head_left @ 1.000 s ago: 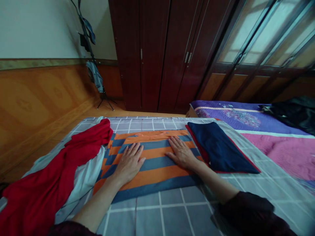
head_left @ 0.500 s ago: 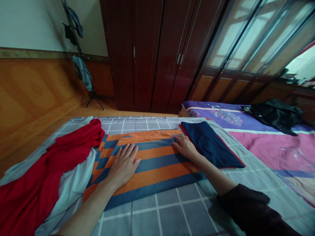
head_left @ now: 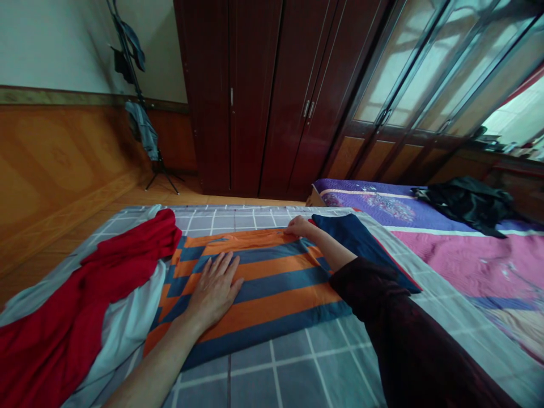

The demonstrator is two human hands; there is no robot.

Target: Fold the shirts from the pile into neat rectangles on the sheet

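An orange and blue-grey striped garment [head_left: 272, 283] lies spread on the grey checked bedsheet [head_left: 293, 368]. Flat on its left part rests my left hand [head_left: 216, 288], fingers spread, holding nothing. At the garment's far edge, right of its middle, my right hand [head_left: 301, 226] has its fingers pinched together on the cloth. A folded navy cloth with a red edge [head_left: 357, 238] lies to the right, partly hidden behind my right forearm and dark sleeve.
Red cloth [head_left: 106, 266] and pale cloth [head_left: 136, 300] lie at the left. Beyond the bed stand a dark red wardrobe [head_left: 255, 130] and a coat stand [head_left: 131, 68]. A second bed [head_left: 446, 255] at the right bears a black garment [head_left: 467, 201].
My right hand has moved left and slightly away along the striped garment, and its spread fingers have closed on the far edge. My left hand has stayed in place.
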